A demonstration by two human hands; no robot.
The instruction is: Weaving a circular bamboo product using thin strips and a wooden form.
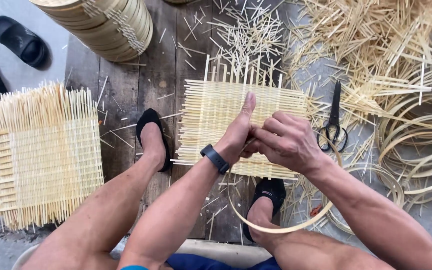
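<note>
A square mat woven of thin bamboo strips [216, 107] lies on the dark wooden boards between my feet. My left hand [238, 132], with a black band on its wrist, rests on the mat with the thumb stretched up. My right hand [286, 140] is closed next to it. Both hands grip the top of a thin bamboo hoop [276, 227], which curves down over my right foot. My fingers hide the exact spot where the hoop is held.
A stack of woven mats [41, 155] sits at the left. Stacked round bamboo rims [111, 27] stand at the top. Black scissors [333, 120] lie right of the mat. Loose strips [371, 40] and bamboo rings [421, 150] cover the right side. Black sandals [18, 40] lie top left.
</note>
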